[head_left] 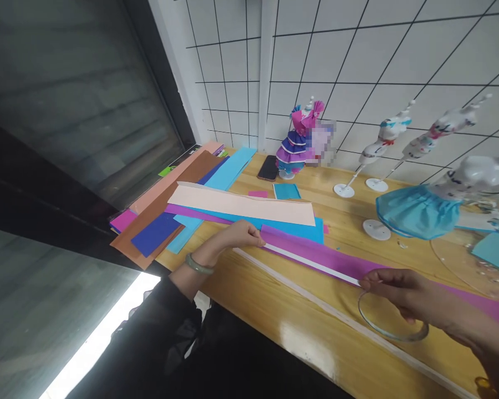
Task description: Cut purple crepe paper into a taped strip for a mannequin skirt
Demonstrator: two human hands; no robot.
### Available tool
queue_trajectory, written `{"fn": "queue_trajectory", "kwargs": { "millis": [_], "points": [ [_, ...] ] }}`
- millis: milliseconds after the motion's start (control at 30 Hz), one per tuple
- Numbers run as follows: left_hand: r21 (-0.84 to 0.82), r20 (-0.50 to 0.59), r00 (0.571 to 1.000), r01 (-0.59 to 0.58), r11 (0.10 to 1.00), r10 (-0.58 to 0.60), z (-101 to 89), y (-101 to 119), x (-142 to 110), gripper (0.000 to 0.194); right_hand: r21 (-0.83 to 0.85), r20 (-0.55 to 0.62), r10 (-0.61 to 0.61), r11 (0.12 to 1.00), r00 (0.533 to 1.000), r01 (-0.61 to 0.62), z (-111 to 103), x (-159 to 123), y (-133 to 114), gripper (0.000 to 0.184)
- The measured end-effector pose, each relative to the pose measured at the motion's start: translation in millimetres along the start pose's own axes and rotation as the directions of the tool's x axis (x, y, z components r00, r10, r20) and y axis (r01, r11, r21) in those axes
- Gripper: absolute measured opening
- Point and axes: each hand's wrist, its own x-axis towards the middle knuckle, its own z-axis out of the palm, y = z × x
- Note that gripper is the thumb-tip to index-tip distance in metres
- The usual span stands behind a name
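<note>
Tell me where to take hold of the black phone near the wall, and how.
Come from the front and above, and pinch the phone across its long edges near its closer end. It lies flat with that end facing you and seemingly uncovered, while the dressed figure stands close on its right and the wall is behind.

Worn on head, above near side of desk (270,305), at close range, within arm's reach. Looks forward and down across desk toward grid-lined wall (228,61) behind desk. Rolled askew, showing near edge of desk on slant, down toward right. Takes in wide field, including dark panel (75,83) left of desk.
</note>
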Motion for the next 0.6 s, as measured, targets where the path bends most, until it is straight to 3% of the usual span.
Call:
{"fn": "queue_trajectory", "kwargs": {
  "millis": [133, 233, 300, 400, 600],
  "points": [
    [-0.012, 0.009, 1.0, 0.025, 1.0, -0.024, -3.0, -6, 3, 0.034, 0.009, 0.015, -0.052, 0.999, 0.999, 0.052, -1, 7, 11, 0.034],
    [-0.001, 0.028, 0.999, 0.042, 0.999, -0.042, -4.5, -6, 3, 0.035, 0.019, 0.073, -0.02, 1.0, 0.997, 0.019, -2, 12, 18, 0.038],
    [-0.003, 0.053, 0.998, 0.034, 0.999, -0.034, -4.5, -5, 4, 0.036, -0.012, 0.121, 0.022, 1.0, 0.992, -0.021, -2, 16, 20, 0.039],
    [-0.003, 0.044, 0.999, 0.023, 1.0, -0.023, -3.0, -5, 6, 0.036, -0.116, 0.094, 0.031, 0.993, 0.995, -0.02, -3, 22, 19, 0.04],
    [0.008, 0.019, 0.999, 0.031, 0.999, -0.031, -0.8, -9, 12, 0.028, -0.244, 0.093, -0.121, 0.96, 0.988, 0.14, -5, 33, 18, 0.035]
  ]
}}
